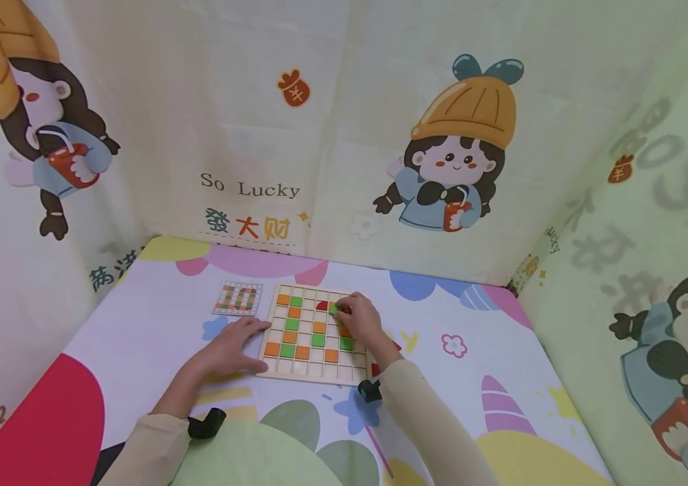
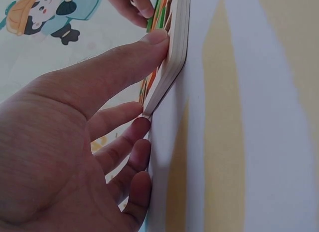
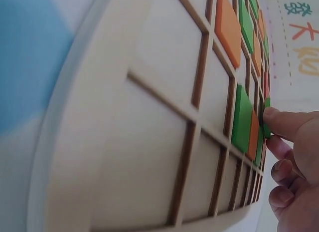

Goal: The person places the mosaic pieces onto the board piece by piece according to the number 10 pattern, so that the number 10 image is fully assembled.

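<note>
A pale cream and green fabric backdrop (image 1: 344, 121) fills the upper frame, folding inward at the left and right edges like three walls. It is printed with cartoon girls in orange hats: one at upper left (image 1: 34, 115), one right of centre (image 1: 453, 155), one partly cut off at lower right (image 1: 684, 351). The words "So Lucky" (image 1: 250, 187) sit left of centre above coloured Chinese characters. Below, a white table cover (image 1: 155, 337) shows pastel shapes, a red patch at lower left and small flowers. The light is soft and even.
</note>
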A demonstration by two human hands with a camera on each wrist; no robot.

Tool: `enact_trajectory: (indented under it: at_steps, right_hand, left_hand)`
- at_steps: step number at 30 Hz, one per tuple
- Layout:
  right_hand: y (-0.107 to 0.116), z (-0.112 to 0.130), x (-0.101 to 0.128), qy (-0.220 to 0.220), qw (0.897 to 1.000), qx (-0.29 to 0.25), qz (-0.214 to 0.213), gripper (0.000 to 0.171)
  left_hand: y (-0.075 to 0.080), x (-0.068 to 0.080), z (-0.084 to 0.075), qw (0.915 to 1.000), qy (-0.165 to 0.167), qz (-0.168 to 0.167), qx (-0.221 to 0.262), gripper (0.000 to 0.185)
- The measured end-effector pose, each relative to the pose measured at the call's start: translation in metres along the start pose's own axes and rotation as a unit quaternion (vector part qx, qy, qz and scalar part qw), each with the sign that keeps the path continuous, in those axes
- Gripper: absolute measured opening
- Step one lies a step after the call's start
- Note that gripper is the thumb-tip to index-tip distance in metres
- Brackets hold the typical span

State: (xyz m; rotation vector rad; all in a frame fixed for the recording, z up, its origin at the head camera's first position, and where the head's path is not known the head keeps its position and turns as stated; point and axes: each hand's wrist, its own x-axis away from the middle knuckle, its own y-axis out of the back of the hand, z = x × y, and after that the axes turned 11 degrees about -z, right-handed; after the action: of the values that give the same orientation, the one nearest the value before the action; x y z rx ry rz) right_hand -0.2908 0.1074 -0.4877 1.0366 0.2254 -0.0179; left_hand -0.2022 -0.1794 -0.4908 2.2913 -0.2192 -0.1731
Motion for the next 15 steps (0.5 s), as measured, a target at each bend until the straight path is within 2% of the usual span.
enact_trajectory:
  at_steps: [4, 11, 15]
  right_hand:
    - [-0.005, 0.005, 0.0, 0.009, 1.0, 0.0, 0.006, 0.03]
    - [-0.009, 0.016, 0.004, 0.051, 0.998, -0.006, 0.022, 0.024]
    - [-0.009, 0.019, 0.005, 0.053, 0.998, -0.006, 0.022, 0.02]
  left_hand:
    - [-0.001, 0.0, 0.001, 1.0, -0.003, 0.0, 0.0, 0.083]
    - [-0.001, 0.0, 0.001, 1.0, -0.002, 0.001, -0.001, 0.083]
    - [0.0, -0.001, 0.0, 1.0, -0.004, 0.001, 0.0, 0.083]
